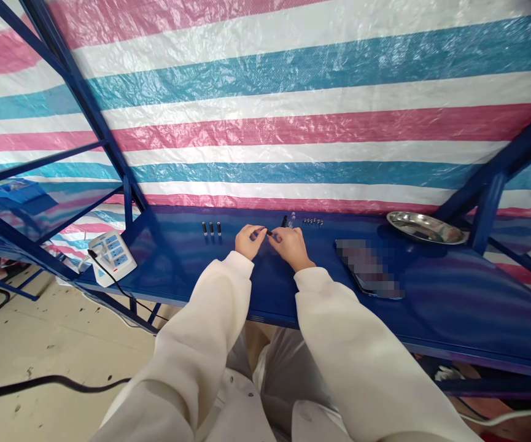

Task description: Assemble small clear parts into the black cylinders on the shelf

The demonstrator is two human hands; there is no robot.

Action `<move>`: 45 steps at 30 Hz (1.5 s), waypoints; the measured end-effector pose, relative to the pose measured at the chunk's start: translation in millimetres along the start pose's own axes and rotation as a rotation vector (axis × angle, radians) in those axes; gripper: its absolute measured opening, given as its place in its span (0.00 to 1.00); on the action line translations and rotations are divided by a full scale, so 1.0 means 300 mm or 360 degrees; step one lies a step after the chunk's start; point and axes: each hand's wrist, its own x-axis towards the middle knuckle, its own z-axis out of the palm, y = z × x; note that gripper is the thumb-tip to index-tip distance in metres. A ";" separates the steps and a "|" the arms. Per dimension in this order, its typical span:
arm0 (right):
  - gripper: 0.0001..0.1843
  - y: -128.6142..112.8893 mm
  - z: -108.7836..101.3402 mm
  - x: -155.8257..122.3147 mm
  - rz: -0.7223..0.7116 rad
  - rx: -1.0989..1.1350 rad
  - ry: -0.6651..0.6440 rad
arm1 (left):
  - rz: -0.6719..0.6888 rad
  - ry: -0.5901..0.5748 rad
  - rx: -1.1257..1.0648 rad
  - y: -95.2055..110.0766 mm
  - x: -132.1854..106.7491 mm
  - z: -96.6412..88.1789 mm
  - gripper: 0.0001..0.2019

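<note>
Both hands meet over the middle of the blue table (182, 258). My left hand (249, 240) is closed in a pinch at the left end of a small dark cylindrical piece (269, 232). From the other side, my right hand (291, 245) pinches the same piece; its exact kind is too small to make out. Left of my hands stand three small black tubes with pale lower parts (211, 229). Just behind my right hand are a black piece (284, 220) and some small clear pieces (292, 217). Several small shiny metal parts (312, 222) lie in a row to their right.
A shallow metal dish (424, 228) sits at the back right, and a phone-like flat object (369, 269), partly blurred out, lies right of my arm. The white power strip (112, 258) with a black cable is at the left end. Blue frame posts (85, 104) flank a striped sheet (293, 129).
</note>
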 end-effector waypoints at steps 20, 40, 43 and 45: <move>0.17 -0.018 0.029 -0.010 -0.0232 0.0371 0.0014 | -0.0470 -0.0075 -0.0064 -0.012 0.021 -0.029 0.10; 0.17 -0.009 0.032 -0.014 -0.0136 0.0420 -0.0128 | -0.1132 -0.0026 0.1107 -0.070 0.075 -0.186 0.13; 0.16 0.002 0.029 -0.015 -0.0109 0.0365 -0.0075 | -0.1140 -0.0025 0.1101 -0.068 0.076 -0.188 0.13; 0.15 0.011 0.025 -0.016 -0.0062 0.0289 -0.0036 | -0.1144 -0.0033 0.1106 -0.065 0.077 -0.189 0.12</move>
